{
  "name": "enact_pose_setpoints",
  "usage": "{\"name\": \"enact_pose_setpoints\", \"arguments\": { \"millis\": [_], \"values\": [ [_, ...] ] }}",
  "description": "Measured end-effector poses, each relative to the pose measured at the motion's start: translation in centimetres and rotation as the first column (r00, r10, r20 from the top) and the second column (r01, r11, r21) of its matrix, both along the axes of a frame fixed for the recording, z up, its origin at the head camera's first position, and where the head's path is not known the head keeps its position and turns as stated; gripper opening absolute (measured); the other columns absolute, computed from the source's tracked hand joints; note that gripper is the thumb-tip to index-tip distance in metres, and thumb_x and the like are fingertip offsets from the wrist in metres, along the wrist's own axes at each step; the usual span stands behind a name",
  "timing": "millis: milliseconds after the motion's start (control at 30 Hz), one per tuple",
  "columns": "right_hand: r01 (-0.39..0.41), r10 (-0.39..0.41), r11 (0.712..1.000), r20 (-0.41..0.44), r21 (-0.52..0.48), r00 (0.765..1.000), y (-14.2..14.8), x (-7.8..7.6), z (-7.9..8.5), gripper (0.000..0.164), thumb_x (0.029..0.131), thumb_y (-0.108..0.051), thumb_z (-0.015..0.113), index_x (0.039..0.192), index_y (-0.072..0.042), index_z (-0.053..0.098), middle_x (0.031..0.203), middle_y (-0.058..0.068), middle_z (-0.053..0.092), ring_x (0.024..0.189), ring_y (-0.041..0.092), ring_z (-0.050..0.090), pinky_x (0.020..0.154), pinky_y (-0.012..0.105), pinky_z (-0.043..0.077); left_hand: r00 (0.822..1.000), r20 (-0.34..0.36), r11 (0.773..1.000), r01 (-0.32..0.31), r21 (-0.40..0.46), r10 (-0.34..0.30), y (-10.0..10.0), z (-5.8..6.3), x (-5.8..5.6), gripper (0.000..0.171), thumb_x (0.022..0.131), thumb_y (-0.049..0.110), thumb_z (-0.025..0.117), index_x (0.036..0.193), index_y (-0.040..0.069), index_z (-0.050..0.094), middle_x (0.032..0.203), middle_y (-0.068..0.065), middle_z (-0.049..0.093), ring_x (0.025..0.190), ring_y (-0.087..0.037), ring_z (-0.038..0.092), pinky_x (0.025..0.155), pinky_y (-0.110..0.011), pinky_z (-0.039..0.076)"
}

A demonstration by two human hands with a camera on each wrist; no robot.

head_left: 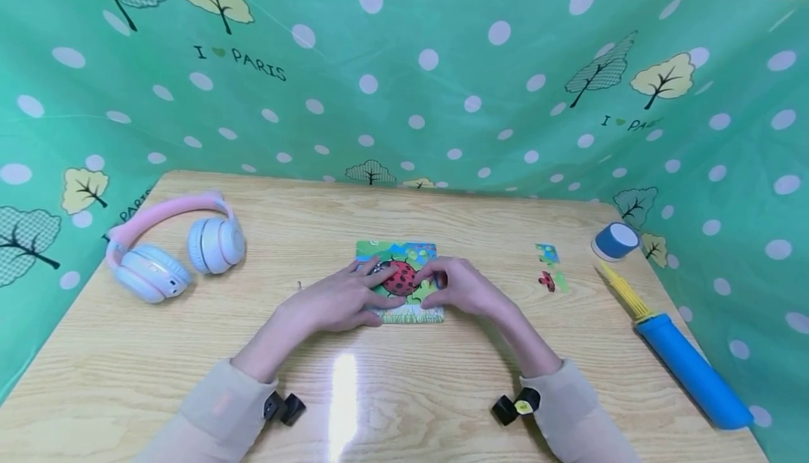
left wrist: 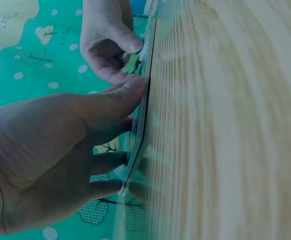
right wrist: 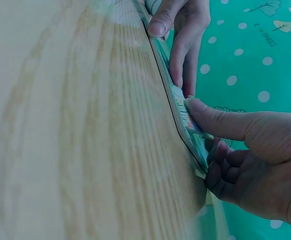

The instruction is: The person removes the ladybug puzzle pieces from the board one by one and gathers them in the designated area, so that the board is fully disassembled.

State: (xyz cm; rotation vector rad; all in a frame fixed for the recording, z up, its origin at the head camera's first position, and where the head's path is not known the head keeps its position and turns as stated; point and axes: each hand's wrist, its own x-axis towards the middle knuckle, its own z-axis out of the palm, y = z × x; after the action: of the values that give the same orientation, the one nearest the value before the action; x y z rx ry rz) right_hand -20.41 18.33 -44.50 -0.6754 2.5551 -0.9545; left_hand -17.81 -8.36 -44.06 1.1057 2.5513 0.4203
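A ladybug jigsaw puzzle (head_left: 404, 315) lies flat on the wooden table in front of me, its red spotted beetle in the middle. My left hand (head_left: 338, 301) rests on the puzzle's left part with fingers spread and fairly straight. In the left wrist view its thumb is at the board's near edge. Over the right part, my right hand (head_left: 464, 286) pinches a puzzle piece (left wrist: 131, 64) between thumb and curled fingers. The piece shows green in the left wrist view and stands tilted against the board in the right wrist view. My fingers hide much of it.
Several loose puzzle pieces (head_left: 547, 253) lie to the right of the board. Farther right are a blue cylinder with a white top (head_left: 616, 240) and a blue and yellow hand pump (head_left: 689, 368). Pink and white headphones (head_left: 154, 270) sit at the left. A green patterned cloth (head_left: 392, 119) hangs behind the table.
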Motion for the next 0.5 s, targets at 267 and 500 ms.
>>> {"name": "enact_pose_setpoints", "arguments": {
  "millis": [267, 500],
  "values": [
    [-0.062, 0.062, 0.996, -0.004, -0.067, 0.998, 0.7, -0.1, -0.3, 0.03, 0.083, -0.015, 0.086, 0.11, -0.017, 0.075, 0.09, 0.002, 0.064, 0.074, 0.013, 0.05, 0.064, 0.022, 0.044, 1.0, -0.006, 1.0, 0.007, 0.001, -0.007, 0.2, 0.0, 0.0, 0.047, 0.1, 0.038, 0.065, 0.147, 0.036, 0.057, 0.169, -0.014, 0.027, 0.16, -0.045, 0.011, 0.127, -0.065, 0.02],
    [-0.127, 0.135, 0.987, 0.074, -0.103, 0.988, 1.2, -0.5, 0.1, 0.031, 0.091, -0.011, 0.078, 0.122, -0.014, 0.073, 0.089, 0.004, 0.066, 0.075, 0.014, 0.053, 0.067, 0.022, 0.047, 1.0, 0.009, 1.0, -0.008, 0.006, 0.008, -0.1, -0.1, -0.1, 0.047, 0.1, 0.039, 0.066, 0.146, 0.037, 0.056, 0.17, -0.013, 0.028, 0.161, -0.043, 0.01, 0.127, -0.065, 0.02]
  ]
}}
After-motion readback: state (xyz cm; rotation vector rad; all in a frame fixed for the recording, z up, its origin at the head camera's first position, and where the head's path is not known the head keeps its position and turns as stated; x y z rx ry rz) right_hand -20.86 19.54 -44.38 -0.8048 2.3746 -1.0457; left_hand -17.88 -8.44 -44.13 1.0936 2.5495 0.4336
